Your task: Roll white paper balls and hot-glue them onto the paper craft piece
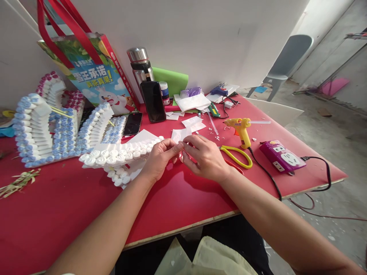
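My left hand (160,157) and my right hand (205,157) meet above the table, fingertips pinched together. Between them is a small white piece (181,156), mostly covered by the fingers; its kind is hard to tell. Beside my left hand lies a white model made of rows of small rolled white pieces (120,154), with flat white card on it. Right of my right hand are yellow-handled scissors or pliers (243,165), their working end hidden. A yellow hot glue gun (241,130) stands farther off with a clear glue stick in its back.
Blue-and-white roll models (34,133) stand at the left before a printed bag (100,76). A phone (153,101) leans on a steel flask (139,61). White paper pieces (193,102) and a green cutter (213,110) lie behind. A purple power strip (282,156) sits near the right edge.
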`<state>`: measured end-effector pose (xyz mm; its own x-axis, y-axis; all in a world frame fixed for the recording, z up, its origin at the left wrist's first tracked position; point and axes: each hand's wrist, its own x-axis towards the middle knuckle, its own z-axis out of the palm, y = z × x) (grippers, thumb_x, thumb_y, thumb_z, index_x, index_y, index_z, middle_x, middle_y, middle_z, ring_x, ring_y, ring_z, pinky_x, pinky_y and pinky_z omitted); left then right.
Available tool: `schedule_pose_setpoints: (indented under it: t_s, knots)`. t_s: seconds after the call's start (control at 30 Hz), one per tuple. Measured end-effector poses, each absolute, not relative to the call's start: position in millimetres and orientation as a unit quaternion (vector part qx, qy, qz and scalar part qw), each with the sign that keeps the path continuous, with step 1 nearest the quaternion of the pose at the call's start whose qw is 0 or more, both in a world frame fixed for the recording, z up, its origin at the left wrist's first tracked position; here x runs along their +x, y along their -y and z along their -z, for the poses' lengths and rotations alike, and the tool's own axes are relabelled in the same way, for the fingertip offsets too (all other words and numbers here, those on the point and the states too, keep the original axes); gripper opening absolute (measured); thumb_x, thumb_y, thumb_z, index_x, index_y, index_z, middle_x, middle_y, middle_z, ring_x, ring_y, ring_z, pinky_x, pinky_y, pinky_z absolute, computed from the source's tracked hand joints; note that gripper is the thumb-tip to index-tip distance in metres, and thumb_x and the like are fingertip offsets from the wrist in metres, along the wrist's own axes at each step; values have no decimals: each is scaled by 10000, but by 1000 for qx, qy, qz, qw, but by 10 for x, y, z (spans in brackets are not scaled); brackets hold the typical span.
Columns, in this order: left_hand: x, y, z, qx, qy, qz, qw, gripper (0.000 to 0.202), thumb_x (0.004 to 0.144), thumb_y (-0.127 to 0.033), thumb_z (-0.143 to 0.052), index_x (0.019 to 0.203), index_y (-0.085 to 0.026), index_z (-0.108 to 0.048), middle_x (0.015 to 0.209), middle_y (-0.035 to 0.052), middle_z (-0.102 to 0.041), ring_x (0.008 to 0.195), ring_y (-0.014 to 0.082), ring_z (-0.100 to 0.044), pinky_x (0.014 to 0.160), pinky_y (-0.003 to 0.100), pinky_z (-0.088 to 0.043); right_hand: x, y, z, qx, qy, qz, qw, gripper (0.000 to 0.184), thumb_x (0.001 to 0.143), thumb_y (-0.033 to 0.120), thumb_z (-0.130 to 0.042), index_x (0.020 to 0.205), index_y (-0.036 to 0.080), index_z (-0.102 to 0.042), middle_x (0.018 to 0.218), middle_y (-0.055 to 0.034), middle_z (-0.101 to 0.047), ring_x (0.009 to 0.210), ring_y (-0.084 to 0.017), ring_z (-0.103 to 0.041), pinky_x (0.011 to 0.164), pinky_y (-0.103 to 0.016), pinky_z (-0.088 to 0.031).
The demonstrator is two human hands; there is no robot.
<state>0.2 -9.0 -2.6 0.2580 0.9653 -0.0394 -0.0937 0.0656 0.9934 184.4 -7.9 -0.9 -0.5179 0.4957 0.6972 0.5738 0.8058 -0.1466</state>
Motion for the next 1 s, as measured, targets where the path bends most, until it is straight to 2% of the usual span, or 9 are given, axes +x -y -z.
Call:
schedule_pose_setpoints:
  t_s: [0.23, 0.47, 0.83, 1.0]
  knots:
    - [32, 88, -13, 484, -424, -444, 623, 356, 807, -462, -760, 709, -182, -562, 566, -25, -530, 487, 88, -456, 429, 211, -309, 1824, 85, 24, -314, 864, 20, 393, 160, 966, 212, -479, 976, 179, -635, 987, -122, -654, 810, -210, -577, 718, -351, -487]
    - [32, 85, -46, 424, -418, -460, 659, 372, 772, -423, -800, 676, -165, -552, 570, -31, -496, 505, 73, -448, 498, 211, -352, 1825, 68, 70, -306, 848, -76, 426, 276, 957, 245, -535, 1205, 188, -639, 1128, -134, -633, 953, -230, -609, 823, -379, -522]
    - [2, 50, -13, 374, -409, -445, 703, 353, 749, -398, -829, 708, -145, -587, 651, -33, -501, 548, 59, -485, 508, 184, -402, 1830, 45, 85, -285, 850, -109, 430, 321, 936, 295, -578, 1227, 178, -645, 1137, -138, -622, 989, -239, -599, 862, -407, -538]
    - [14, 60, -27, 367, -400, -441, 715, 318, 742, -388, -836, 747, -142, -634, 648, -35, -508, 522, 50, -457, 505, 184, -405, 1817, 66, 57, -280, 834, -196, 433, 364, 944, 320, -596, 1285, 197, -637, 1202, -129, -608, 1081, -242, -600, 948, -420, -524]
